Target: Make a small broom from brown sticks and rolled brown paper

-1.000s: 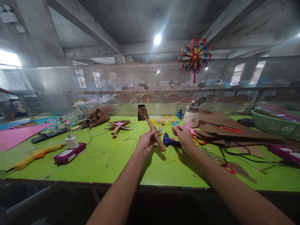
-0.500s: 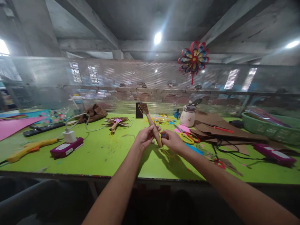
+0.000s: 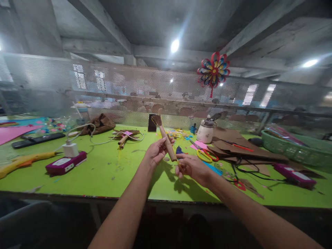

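Holding a rolled brown paper broom over the green table, left hand pinches the roll's middle, fringed end tilted up and away toward the mesh fence. Right hand grips the roll's lower end, fingers closed round it with some yellow strands at the tip. Yellow-handled scissors lie just right of the hands, blue glue gun partly hidden behind them. White jar stands further back beside brown paper sheets. Left side: white charger sits on a magenta box, label on it too blurred to read; yellow glue gun near the edge. Another brown paper craft piece lies mid-table. Green basket far right. Paper pinwheel hangs on the fence. No readable writing anywhere.
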A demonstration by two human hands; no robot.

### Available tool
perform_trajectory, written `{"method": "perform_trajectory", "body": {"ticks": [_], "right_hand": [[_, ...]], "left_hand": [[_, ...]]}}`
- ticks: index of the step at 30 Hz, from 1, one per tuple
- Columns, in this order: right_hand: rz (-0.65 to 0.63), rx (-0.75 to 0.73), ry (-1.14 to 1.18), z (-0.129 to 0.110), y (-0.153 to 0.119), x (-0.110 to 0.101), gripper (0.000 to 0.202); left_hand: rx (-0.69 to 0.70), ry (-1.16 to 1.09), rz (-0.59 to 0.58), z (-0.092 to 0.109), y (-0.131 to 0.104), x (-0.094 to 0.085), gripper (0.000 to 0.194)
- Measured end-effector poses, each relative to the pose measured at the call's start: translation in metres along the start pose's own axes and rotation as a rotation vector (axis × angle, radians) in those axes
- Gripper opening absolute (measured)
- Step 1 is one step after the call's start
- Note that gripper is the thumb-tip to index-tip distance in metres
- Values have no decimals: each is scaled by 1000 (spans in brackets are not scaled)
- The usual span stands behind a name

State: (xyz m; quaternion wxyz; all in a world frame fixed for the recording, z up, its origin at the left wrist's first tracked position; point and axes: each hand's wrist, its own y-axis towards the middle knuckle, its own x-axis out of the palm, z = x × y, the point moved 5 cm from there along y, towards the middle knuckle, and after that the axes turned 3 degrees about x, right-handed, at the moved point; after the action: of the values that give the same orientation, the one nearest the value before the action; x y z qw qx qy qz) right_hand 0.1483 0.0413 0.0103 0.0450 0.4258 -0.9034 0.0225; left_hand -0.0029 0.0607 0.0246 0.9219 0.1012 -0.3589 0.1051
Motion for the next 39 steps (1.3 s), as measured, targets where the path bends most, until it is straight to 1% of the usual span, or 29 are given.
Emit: {"method": "perform_trajectory", "body": {"ticks": [3, 6, 9, 11, 13, 16, 21, 23, 27, 28, 29, 31, 33, 36, 38, 39], "right_hand": [[37, 41, -172, 4, -11, 2, 36], [81, 19, -305, 2, -21, -1, 39], [169, -39, -314, -3, -26, -12, 42], [233, -46, -322, -4, -27, -21, 43], [257, -31, -335, -2, -29, -28, 44], [241, 1, -363, 4, -33, -28, 45], [250, 28, -439, 14, -49, -17, 39], [221, 34, -551, 16, -59, -11, 35], [42, -45, -894, 7, -84, 3, 26], [32, -63, -944, 2, -89, 2, 24], [52, -81, -970, -6, -92, -1, 23], [140, -127, -976, -25, -93, -14, 25], [255, -194, -958, -47, -89, -35, 25], [497, -254, -943, -76, -78, -81, 29], [663, -246, -979, -88, -70, -112, 30], [740, -228, -1039, -93, -65, -125, 31]], "left_hand": [[29, -32, 32, 8, 2, -4, 17], [42, -59, 61, 12, 4, -8, 17], [33, -70, 73, 13, 4, -10, 17], [24, -69, 77, 12, 5, -11, 17], [22, -67, 86, 12, 5, -12, 17], [28, -69, 102, 13, 5, -13, 18], [33, -78, 114, 13, 6, -14, 17], [33, -78, 111, 14, 5, -14, 17], [19, -65, 96, 14, 5, -13, 17], [12, -59, 90, 13, 5, -12, 17], [5, -52, 83, 12, 5, -12, 17], [-10, -38, 68, 10, 3, -10, 18], [-39, -13, 57, 7, 2, -6, 19], [-80, 67, 67, 9, 2, 1, 21], [-78, 108, 82, 17, 5, 7, 21], [-75, 113, 79, 22, 7, 10, 20]]}}
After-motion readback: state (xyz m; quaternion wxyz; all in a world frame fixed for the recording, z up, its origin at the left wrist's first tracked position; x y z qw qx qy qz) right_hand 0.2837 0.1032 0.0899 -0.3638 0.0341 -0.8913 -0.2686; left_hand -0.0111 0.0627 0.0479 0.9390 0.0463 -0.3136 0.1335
